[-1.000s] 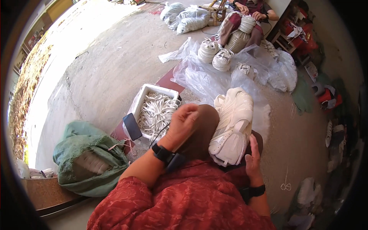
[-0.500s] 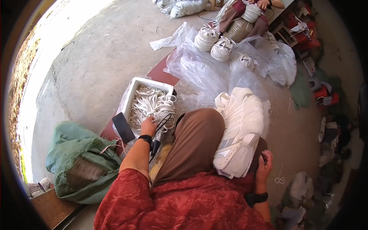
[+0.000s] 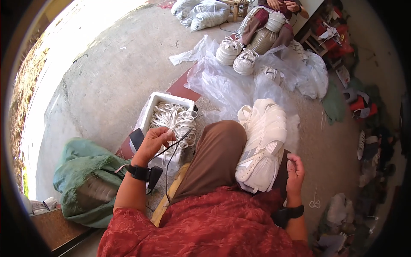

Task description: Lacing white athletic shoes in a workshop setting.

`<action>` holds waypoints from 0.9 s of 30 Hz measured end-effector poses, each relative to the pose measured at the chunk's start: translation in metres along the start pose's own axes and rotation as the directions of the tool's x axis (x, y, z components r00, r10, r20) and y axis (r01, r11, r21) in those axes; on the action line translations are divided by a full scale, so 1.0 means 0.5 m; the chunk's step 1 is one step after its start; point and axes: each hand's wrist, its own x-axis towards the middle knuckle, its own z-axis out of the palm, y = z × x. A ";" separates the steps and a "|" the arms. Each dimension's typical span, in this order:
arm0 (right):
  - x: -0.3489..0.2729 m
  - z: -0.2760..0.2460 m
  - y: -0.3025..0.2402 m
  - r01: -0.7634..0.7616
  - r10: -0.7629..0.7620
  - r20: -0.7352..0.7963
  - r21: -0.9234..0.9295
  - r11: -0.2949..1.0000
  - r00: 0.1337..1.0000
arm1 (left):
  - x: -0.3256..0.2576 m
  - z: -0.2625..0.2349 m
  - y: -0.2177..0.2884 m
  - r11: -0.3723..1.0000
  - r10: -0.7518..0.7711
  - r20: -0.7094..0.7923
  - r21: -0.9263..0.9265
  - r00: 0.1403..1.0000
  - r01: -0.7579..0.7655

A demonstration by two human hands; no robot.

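Note:
White shoe uppers (image 3: pixel 266 137), with grey trim and mesh, lie nested in a stack across my lap at the right thigh. On my left, a white foam box (image 3: pixel 147 107) holds a tangle of white shoelaces (image 3: pixel 173 115). Thumb and fingers of my left hand (image 3: pixel 155 142) are pinched together over the near side of the box, apparently on a white shoelace. Beside the stack, my right hand (image 3: pixel 294 173) is raised with loosely bent fingers apart and nothing in them. A thin black cord (image 3: pixel 168 171) hangs by my left wrist.
A green woven sack (image 3: pixel 79 167) stands at the left. Ahead lie clear plastic sheeting (image 3: pixel 214 88) and rolls of white lace (image 3: pixel 229 51). Another person's hands (image 3: pixel 282 5) are at the far top. Shoes (image 3: pixel 338 210) and other items crowd the right side.
My left hand has lifted from the laces in the box and come back toward me, to the left. My right hand stays by the stack, its fingers a little straighter.

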 end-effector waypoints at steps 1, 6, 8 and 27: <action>0.014 0.021 -0.039 0.136 -0.132 0.102 -0.033 0.990 0.986 | -0.033 0.019 0.078 0.997 0.055 0.129 0.038 0.990 -0.060; 0.051 0.167 -0.293 0.616 -0.615 0.456 0.168 0.769 0.644 | -0.131 0.153 0.318 0.824 0.462 0.583 -0.005 0.668 -0.566; 0.041 0.203 -0.342 0.542 -0.690 0.435 0.427 0.724 0.579 | -0.146 0.221 0.368 0.782 0.536 0.580 -0.069 0.613 -0.619; 0.009 -0.218 -0.287 0.031 -0.114 0.519 0.166 0.986 0.847 | -0.089 -0.135 0.222 0.387 0.575 -0.389 -0.646 0.720 -0.658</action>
